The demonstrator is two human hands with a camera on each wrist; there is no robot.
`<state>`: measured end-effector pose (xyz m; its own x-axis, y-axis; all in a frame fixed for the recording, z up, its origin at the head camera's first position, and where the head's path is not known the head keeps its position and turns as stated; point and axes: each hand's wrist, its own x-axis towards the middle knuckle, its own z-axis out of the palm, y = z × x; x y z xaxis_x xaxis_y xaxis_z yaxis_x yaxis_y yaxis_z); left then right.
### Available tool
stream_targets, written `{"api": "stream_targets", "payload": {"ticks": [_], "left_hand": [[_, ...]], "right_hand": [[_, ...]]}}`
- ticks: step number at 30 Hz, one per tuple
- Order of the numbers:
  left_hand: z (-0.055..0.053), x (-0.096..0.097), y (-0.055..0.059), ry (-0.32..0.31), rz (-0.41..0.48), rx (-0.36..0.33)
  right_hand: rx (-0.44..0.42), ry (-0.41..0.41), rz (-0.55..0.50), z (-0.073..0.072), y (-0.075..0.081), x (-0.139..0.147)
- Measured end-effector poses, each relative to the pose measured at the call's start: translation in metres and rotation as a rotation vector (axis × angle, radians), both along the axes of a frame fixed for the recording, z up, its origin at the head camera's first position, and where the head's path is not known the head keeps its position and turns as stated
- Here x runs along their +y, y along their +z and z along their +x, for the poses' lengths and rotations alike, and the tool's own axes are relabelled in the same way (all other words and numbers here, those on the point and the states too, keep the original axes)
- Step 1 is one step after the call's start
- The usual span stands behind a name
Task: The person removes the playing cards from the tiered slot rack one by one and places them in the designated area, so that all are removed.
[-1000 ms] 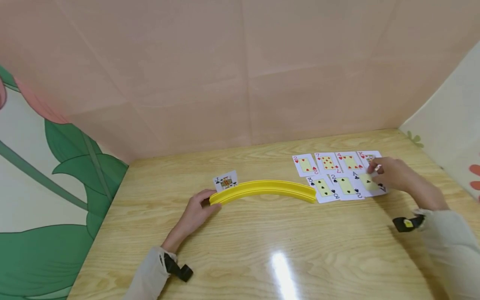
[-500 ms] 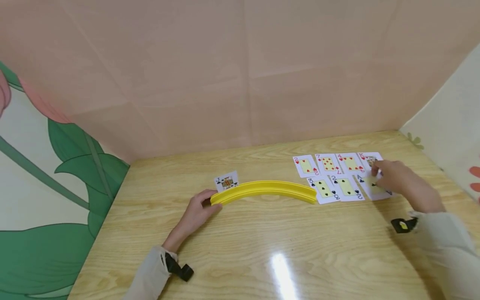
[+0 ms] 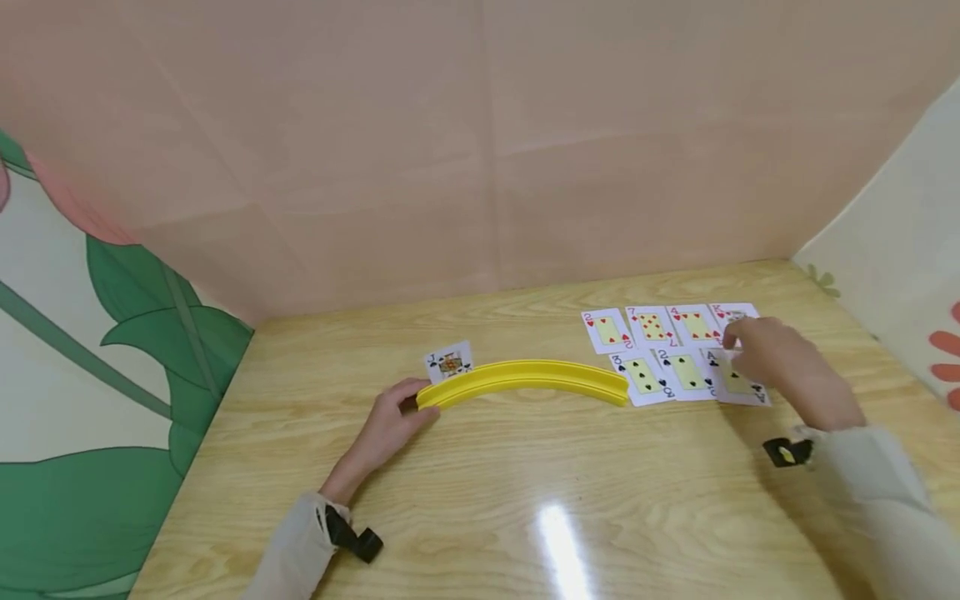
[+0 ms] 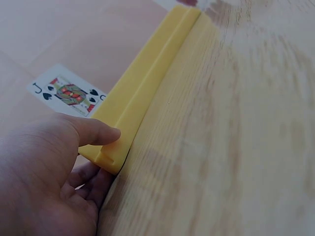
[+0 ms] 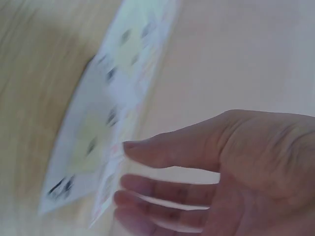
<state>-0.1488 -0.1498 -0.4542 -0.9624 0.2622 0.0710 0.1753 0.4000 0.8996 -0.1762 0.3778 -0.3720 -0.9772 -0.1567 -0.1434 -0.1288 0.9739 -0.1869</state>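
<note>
My left hand grips the left end of a yellow curved card holder, thumb on its front face in the left wrist view. A jack of spades stands in the holder near that end. At the right, my right hand hovers over the cards, its thumb and loosely bent fingers apart with nothing between them. Below it lies a black ace, partly covered by the hand. Behind that is a red king, also partly hidden. The right wrist view is blurred, with the ace left of the fingertips.
Face-up cards lie in two rows: a two of hearts, a red seven and a red four behind; a black two and another black card in front. A pink cloth wall rises behind the wooden table.
The ace slid a little right and tilted, then came back left beside the black two. My right hand has moved slightly left. The left hand, holder and jack stay put.
</note>
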Motion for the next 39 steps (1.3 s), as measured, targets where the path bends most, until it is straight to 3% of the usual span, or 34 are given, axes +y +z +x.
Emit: {"api": "stream_targets", "payload": {"ticks": [3,6,10,15,21,30,39], "left_hand": [[0.006,0.003,0.017,-0.014,-0.01,-0.007],[0.005,0.004,0.017,-0.018,-0.004,-0.007],[-0.004,0.0,-0.005,0.006,0.015,-0.004],[-0.003,0.0,-0.007,0.006,0.023,0.007],[-0.005,0.004,-0.006,0.006,0.021,0.014],[-0.004,0.013,-0.002,0.003,0.001,-0.013],[-0.008,0.015,0.0,-0.021,0.004,0.009]], "right_hand": [[0.083,0.075,-0.028,0.002,0.009,-0.024],[0.168,0.177,-0.075,0.002,0.019,-0.052],[0.197,0.279,-0.116,0.003,0.028,-0.09],[0.161,0.34,-0.158,0.005,0.039,-0.133],[0.193,0.388,-0.209,-0.001,0.049,-0.175],[0.237,0.452,-0.37,-0.008,0.047,-0.226],[0.11,0.458,-0.605,-0.017,0.029,-0.27]]}}
